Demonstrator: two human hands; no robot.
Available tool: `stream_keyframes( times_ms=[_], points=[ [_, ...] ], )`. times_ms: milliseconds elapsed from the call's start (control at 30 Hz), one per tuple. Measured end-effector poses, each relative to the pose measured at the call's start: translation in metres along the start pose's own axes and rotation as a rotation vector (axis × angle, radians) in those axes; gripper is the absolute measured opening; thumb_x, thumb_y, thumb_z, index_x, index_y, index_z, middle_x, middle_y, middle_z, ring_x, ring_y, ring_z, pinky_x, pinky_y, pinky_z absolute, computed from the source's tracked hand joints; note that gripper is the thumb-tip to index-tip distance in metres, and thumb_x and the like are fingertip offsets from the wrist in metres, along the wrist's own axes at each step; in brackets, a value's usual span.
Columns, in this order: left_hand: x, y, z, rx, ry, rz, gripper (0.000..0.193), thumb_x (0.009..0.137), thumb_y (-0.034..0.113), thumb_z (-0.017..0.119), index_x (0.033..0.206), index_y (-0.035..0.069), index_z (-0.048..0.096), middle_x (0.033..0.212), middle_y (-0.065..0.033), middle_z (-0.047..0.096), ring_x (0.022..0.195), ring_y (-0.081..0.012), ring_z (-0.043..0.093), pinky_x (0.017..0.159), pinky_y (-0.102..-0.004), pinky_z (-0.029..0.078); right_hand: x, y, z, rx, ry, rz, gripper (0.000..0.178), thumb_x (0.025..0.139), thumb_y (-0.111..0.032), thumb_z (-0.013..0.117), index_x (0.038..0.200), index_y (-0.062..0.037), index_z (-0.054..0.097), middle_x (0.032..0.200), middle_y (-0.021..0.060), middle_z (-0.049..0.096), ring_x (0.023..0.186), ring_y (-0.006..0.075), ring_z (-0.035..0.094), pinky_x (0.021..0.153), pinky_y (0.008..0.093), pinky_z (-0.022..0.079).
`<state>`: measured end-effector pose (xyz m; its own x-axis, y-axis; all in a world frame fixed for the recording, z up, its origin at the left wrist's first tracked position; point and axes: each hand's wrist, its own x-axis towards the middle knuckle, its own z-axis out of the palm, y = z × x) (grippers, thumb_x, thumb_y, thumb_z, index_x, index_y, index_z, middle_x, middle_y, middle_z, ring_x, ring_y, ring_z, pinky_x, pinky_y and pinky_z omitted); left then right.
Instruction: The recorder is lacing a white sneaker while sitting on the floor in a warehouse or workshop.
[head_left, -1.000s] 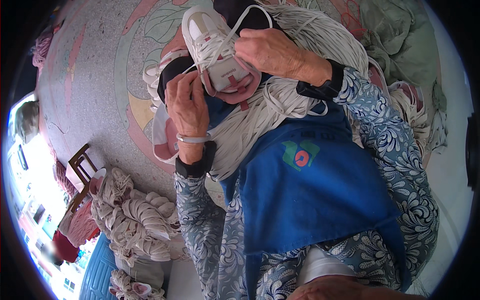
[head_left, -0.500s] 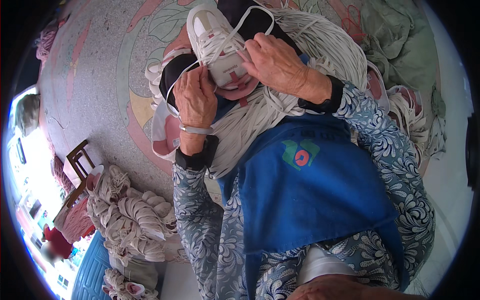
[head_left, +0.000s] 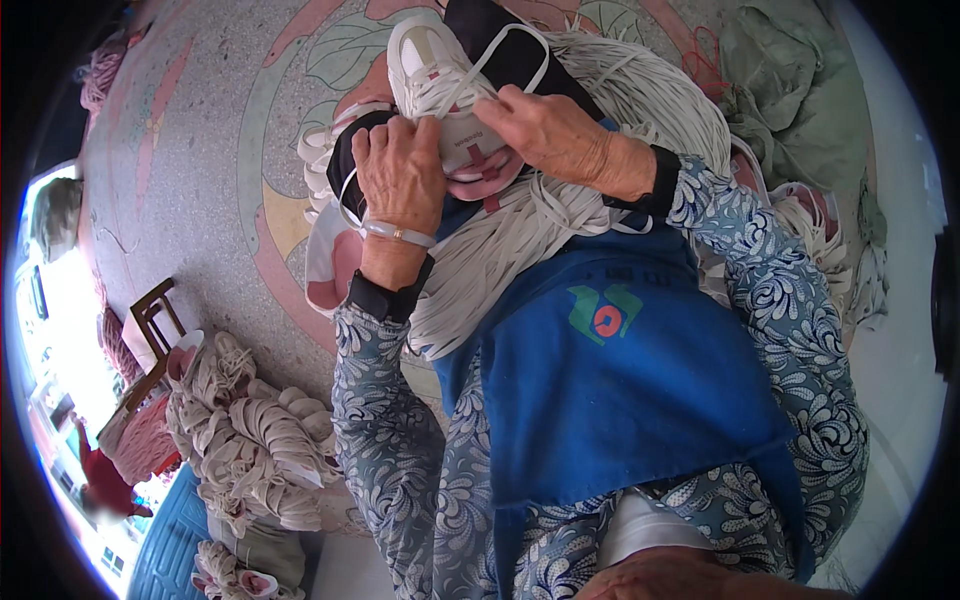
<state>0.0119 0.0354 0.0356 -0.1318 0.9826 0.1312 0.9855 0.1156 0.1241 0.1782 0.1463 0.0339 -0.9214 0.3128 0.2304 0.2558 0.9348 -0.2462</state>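
Note:
A white and cream sneaker [head_left: 418, 50] rests on my lap, its toe pointing away from me. Its padded tongue [head_left: 462, 142] has a pink strip and a pink lining shows in the collar. At the shoe's left edge my left hand [head_left: 402, 180] is closed on a flat white shoelace, whose loop hangs beside the wrist. My right hand [head_left: 560, 142] pinches lace at the right of the tongue top; fingertips of both hands are partly hidden. A loose lace loop [head_left: 543, 58] arches beyond the right hand. Thick hanks of white laces [head_left: 490, 265] lie across my lap under the shoe.
A blue apron [head_left: 630, 400] covers my front. More pink-lined white shoes [head_left: 335, 260] lie left of my lap. At lower left are a heap of bundled shoes [head_left: 260, 430], a wooden chair [head_left: 158, 312] and a blue plastic surface [head_left: 175, 540]. Green-grey cloth [head_left: 800, 90] lies at right.
My left hand has moved up and inward against the lacing. My right hand's fingers have drawn in toward the lace at the tongue. The shoe has shifted slightly right.

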Motion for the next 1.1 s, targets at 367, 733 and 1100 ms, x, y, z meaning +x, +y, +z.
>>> stream_keyframes(
  times_ms=[367,733,1100],
  points=[
    [-0.005,-0.009,0.012,-0.157,0.265,0.093,0.017,0.072,0.01,0.058,0.089,0.011,0.058,0.09,-0.0071,0.053,0.08,-0.0241,0.052,0.084,-0.0394,0.036,0.028,-0.006,-0.008,-0.352,0.107,-0.238,0.013,0.067,-0.02,0.062,0.069,-0.0071,0.063,0.077,0.0045,0.052,0.07,0.0189,0.053,0.058,0.0298,0.041],
    [-0.007,-0.016,0.02,-0.653,0.242,-0.206,0.017,0.081,0.011,0.063,0.093,0.003,0.054,0.079,-0.0123,0.062,0.073,-0.0267,0.064,0.065,-0.0334,0.05,0.023,-0.023,-0.003,0.697,-0.078,0.283,0.012,0.088,-0.013,0.053,0.089,-0.0016,0.053,0.071,0.0149,0.056,0.063,0.0315,0.057,0.06,0.0353,0.047],
    [-0.005,-0.022,0.011,-0.87,0.002,-0.414,0.02,0.082,0.019,0.064,0.093,0.001,0.064,0.077,-0.0086,0.067,0.069,-0.0141,0.064,0.066,-0.0274,0.05,0.034,-0.037,0.017,0.279,-0.087,0.221,0.015,0.081,-0.014,0.058,0.087,-0.0019,0.053,0.078,0.0164,0.06,0.071,0.0335,0.062,0.058,0.04,0.051]
  ],
)
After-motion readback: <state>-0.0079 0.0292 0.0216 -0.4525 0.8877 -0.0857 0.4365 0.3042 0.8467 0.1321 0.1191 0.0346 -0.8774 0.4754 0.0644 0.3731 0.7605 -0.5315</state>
